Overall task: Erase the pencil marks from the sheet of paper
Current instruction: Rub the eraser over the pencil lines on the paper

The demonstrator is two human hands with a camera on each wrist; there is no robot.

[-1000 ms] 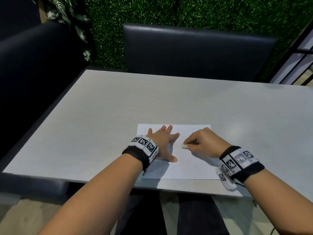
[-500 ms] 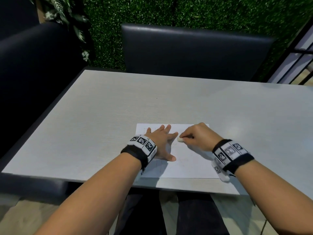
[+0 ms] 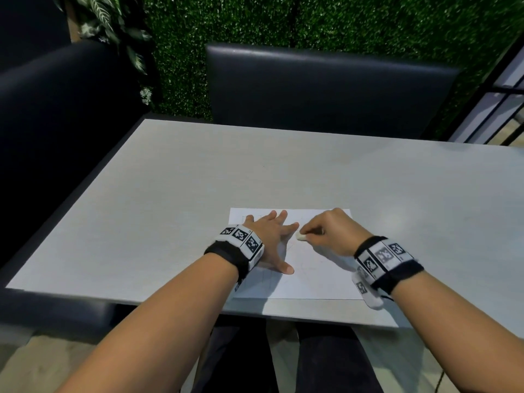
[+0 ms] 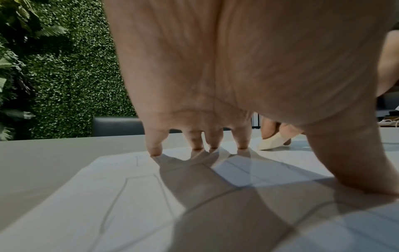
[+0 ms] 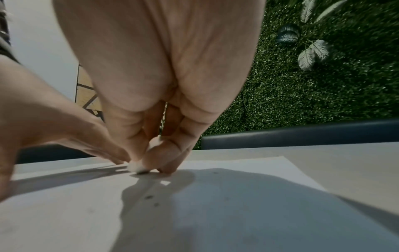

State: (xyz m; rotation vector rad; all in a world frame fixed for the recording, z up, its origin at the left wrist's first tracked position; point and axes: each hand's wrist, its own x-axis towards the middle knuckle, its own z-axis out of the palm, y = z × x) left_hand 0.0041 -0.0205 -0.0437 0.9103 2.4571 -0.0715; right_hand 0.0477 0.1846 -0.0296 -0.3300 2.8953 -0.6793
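A white sheet of paper [image 3: 320, 282] with faint pencil lines [image 4: 121, 191] lies near the table's front edge. My left hand [image 3: 272, 239] is spread flat on the sheet's left half, fingertips [image 4: 154, 150] and thumb pressing it down. My right hand [image 3: 331, 236] pinches a small white eraser [image 3: 301, 236] and holds its end on the paper just right of the left index finger. The eraser [image 4: 270, 143] shows past my left fingers in the left wrist view. In the right wrist view the eraser [image 5: 137, 167] touches the sheet [image 5: 215, 213], with small dark crumbs behind it.
The grey table [image 3: 170, 211] stretches far and to both sides of the sheet. A dark cushioned chair [image 3: 326, 89] stands at the far edge, another dark seat [image 3: 56, 114] at the left. A green hedge wall [image 3: 312, 21] is behind.
My right hand has slid the eraser to the left and slightly away, close to the left index finger. The left hand has stayed in place on the sheet.
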